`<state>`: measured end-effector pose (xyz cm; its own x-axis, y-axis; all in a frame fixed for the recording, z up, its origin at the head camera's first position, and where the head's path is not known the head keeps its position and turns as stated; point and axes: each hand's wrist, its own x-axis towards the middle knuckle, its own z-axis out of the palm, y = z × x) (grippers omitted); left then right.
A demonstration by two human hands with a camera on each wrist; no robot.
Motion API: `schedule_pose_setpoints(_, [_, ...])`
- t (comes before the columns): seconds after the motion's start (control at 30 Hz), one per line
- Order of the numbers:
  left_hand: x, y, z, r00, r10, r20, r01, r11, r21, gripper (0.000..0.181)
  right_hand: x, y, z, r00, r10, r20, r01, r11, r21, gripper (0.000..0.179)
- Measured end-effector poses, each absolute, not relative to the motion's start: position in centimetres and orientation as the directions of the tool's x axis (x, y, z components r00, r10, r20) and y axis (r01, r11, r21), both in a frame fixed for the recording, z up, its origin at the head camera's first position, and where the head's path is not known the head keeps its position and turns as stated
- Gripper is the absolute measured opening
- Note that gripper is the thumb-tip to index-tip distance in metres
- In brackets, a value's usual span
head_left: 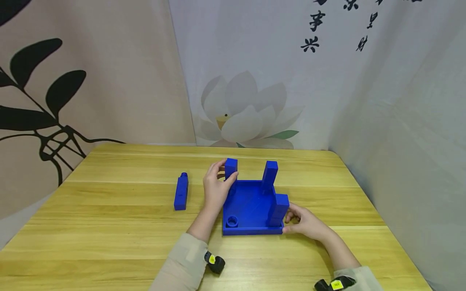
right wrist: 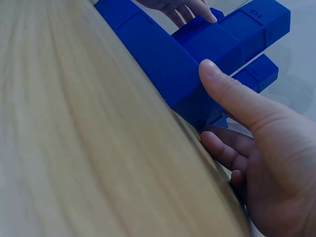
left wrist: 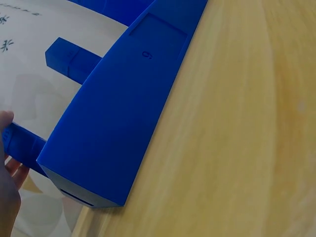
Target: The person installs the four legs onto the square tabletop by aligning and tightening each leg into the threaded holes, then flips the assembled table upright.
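Observation:
A shallow blue square tray [head_left: 252, 232] lies on the table with blue posts standing at three of its corners. My left hand [head_left: 214, 189] holds the far-left post [head_left: 231, 166] between thumb and fingers; the post's foot is partly hidden by the hand. At the tray's near-right corner, my right hand [head_left: 307, 222] grips the edge, its thumb [right wrist: 229, 91] against the outside and its fingers curled alongside. Just above that hand rises the near-right post [head_left: 278, 210]. The far-right post [head_left: 270, 174] stands untouched. A round socket [head_left: 231, 221] shows at the near-left corner.
One loose blue post [head_left: 181, 193] with a round peg end lies on the wooden table [head_left: 109, 226], left of the tray. Behind the table hangs a printed curtain [head_left: 255, 48], and another pale cloth [head_left: 407, 121] borders the right side.

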<state>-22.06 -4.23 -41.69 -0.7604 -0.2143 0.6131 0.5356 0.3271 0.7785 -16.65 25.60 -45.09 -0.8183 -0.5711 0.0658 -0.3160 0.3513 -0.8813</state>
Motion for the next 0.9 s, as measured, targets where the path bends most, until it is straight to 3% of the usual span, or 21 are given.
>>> schedule_pose_setpoints(0.47, [-22.54,-4.75,-42.48,-0.746,-0.157,0.648,0.589,0.299,0.751,0.040,-16.81,25.73,-45.18,-0.827,-0.558,0.065,-0.322,0.377,-0.868,0.058])
schedule_pose_setpoints(0.9, [-22.38,-4.93,-42.27,-0.820,-0.067,0.568,0.547,0.199,0.813,0.042,-16.71,25.69,-44.97,-0.819,-0.568,0.081,-0.339,0.365,-0.867,0.057])
